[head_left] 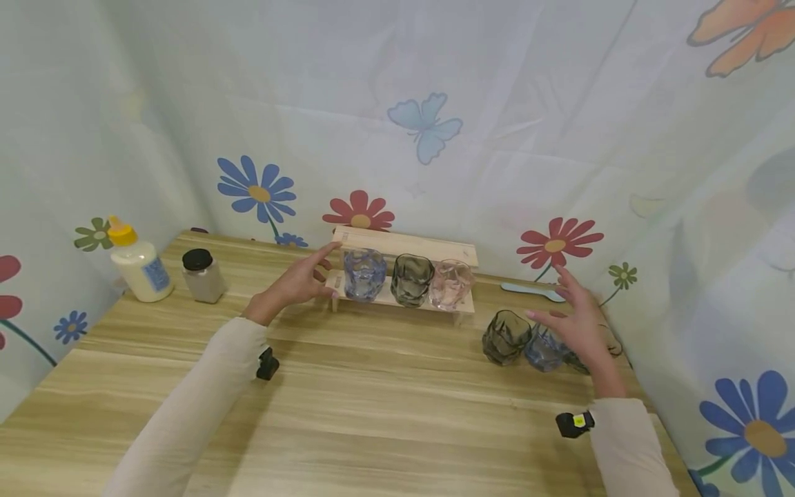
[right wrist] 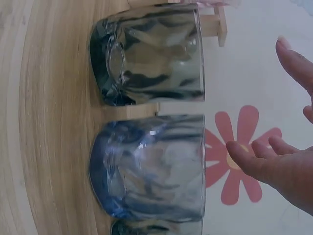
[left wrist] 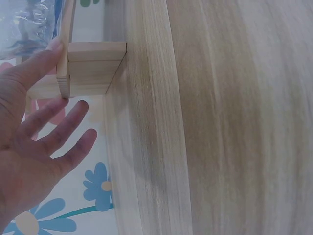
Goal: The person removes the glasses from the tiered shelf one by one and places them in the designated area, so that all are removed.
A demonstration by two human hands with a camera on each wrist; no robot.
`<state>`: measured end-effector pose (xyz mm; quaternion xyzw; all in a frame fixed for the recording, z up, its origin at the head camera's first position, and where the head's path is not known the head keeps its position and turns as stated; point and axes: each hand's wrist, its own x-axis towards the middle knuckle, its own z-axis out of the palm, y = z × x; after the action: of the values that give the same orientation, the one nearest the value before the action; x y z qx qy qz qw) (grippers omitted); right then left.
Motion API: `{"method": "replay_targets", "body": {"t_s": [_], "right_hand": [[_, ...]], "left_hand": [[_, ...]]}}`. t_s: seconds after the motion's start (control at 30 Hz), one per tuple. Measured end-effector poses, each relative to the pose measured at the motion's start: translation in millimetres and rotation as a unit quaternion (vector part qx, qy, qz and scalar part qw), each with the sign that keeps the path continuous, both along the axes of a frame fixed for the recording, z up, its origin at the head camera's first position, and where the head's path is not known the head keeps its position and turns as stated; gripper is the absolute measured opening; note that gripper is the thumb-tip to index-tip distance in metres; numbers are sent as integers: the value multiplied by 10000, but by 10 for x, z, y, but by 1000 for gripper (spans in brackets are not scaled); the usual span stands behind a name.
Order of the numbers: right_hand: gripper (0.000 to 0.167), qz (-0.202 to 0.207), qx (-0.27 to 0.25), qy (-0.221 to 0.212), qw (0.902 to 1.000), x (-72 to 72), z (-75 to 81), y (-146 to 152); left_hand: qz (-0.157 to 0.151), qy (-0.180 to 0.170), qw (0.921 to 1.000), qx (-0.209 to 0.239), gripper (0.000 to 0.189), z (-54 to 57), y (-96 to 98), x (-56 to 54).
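Left hand (head_left: 304,278), fingers spread apart, touches the rack (head_left: 406,243) at its left end; up on the rack stand a blue glass (head_left: 364,276), a smoky glass (head_left: 413,281) and a pink glass (head_left: 450,285)! Right hand (head_left: 584,324), fingers apart too, hovers over more glasses (head_left: 506,338) (a smoky one leads), right of the rack on the surface (head_left: 373,400).

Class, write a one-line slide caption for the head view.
Left hand at a wooden stand bearing three coloured glasses; right hand near more glasses on the table.
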<state>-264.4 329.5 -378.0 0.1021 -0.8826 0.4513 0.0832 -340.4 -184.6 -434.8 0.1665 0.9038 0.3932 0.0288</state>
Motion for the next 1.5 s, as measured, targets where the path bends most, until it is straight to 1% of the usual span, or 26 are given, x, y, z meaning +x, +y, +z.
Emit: {"method": "replay_targets", "body": {"t_s": [0.1, 0.27, 0.5, 0.73, 0.9, 1.17, 1.33, 1.5], "right_hand": [[101, 124, -124, 71, 9998, -28, -13, -80], [100, 186, -233, 49, 9995, -78, -42, -199], [99, 334, -111, 110, 9993, -112, -77, -355], [98, 391, -109, -38, 9992, -140, -80, -470], [99, 370, -2, -60, 9993, -186, -74, -529], [97, 517, 98, -60, 9986, -265, -72, -672], [96, 553, 117, -53, 9984, -282, -70, -771], [95, 703, 53, -77, 9975, -303, -99, -853]], "left_hand": [[-22, 26, 10000, 7, 105, -3, 0, 1], [-25, 14, 10000, 16, 105, -8, 3, 5], [3, 10, 10000, 27, 105, -18, 13, 3], [52, -4, 10000, 25, 105, -4, 32, 18], [46, -30, 10000, 19, 105, 0, 39, 21], [62, -58, 10000, 40, 104, 3, 38, 21], [63, -49, 10000, 9, 104, 0, 27, 17], [78, -52, 10000, -26, 104, -7, 10, 1]]}}
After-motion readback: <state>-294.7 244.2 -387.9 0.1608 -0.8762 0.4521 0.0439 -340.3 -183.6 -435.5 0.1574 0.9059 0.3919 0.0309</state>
